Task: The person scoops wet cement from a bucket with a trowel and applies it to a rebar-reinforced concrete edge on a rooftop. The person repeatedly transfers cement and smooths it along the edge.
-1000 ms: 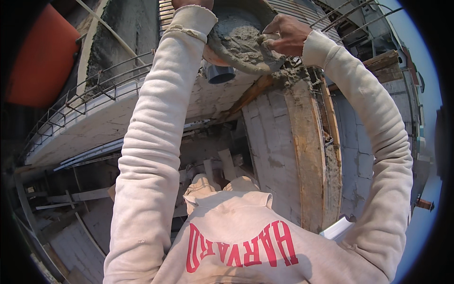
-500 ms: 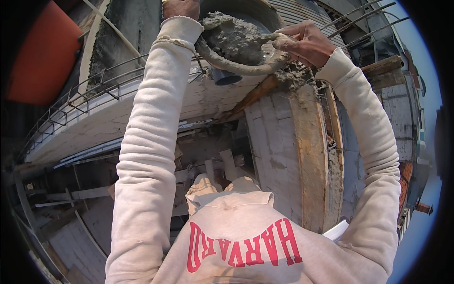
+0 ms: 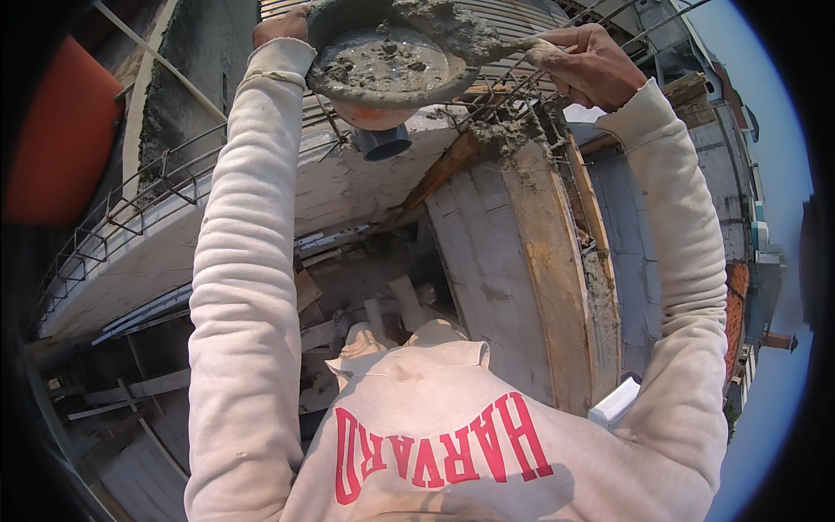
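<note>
bucket (image 3: 374, 115) of wet mortar (image 3: 383, 66), left hand (image 3: 280, 31) at its left rim, fingers too hidden to tell, right hand (image 3: 596, 68) with fingers closed around a mortar-laden trowel (image 3: 504, 48)

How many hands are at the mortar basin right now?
2: the left hand, partly hidden, at the left rim of the basin, and the right hand holding a mortar-caked tool on its right side.

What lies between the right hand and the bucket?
In the head view, a mortar-caked tool reaches from the right hand toward the bucket; its heaped end overlaps the rim in the picture, though contact there is unclear.
</note>
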Tool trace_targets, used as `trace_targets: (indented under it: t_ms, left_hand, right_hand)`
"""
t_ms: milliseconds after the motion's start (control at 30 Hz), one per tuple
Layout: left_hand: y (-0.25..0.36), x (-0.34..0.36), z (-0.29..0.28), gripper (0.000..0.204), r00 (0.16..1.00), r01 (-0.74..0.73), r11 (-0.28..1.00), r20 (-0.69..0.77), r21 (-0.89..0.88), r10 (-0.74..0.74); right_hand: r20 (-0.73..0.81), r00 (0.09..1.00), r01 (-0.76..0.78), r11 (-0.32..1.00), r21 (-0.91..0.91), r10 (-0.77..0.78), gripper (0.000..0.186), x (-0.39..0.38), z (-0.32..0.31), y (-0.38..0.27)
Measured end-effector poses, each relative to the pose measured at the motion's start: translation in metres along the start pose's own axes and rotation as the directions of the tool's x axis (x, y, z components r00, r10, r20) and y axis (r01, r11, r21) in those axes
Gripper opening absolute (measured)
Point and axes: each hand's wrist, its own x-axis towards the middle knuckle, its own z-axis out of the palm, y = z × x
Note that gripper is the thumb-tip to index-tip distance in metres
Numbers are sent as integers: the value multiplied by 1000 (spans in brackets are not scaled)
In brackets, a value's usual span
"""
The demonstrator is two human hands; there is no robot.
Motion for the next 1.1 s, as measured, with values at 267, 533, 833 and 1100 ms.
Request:
trace_targets:
  t_ms: [267,533,833,1100]
  left_hand:
    - [-28,44,8,54,1000,2,990,21,-142,1]
    - [-12,27,11,54,996,31,985,90,-170,-16]
    - [-18,39,7,56,990,100,980,116,-173,-81]
    - [-20,41,-2,58,975,173,974,163,-149,-148]
  right_hand:
    - [-73,942,-326,945,15,327,31,-96,-64,46]
    - [-273,943,-333,524,-784,191,31,-76,-31,158]
    - [-387,905,-421,257,-870,175,31,-83,4,98]
    - [-155,782,-450,718,531,604,35,-125,83,99]
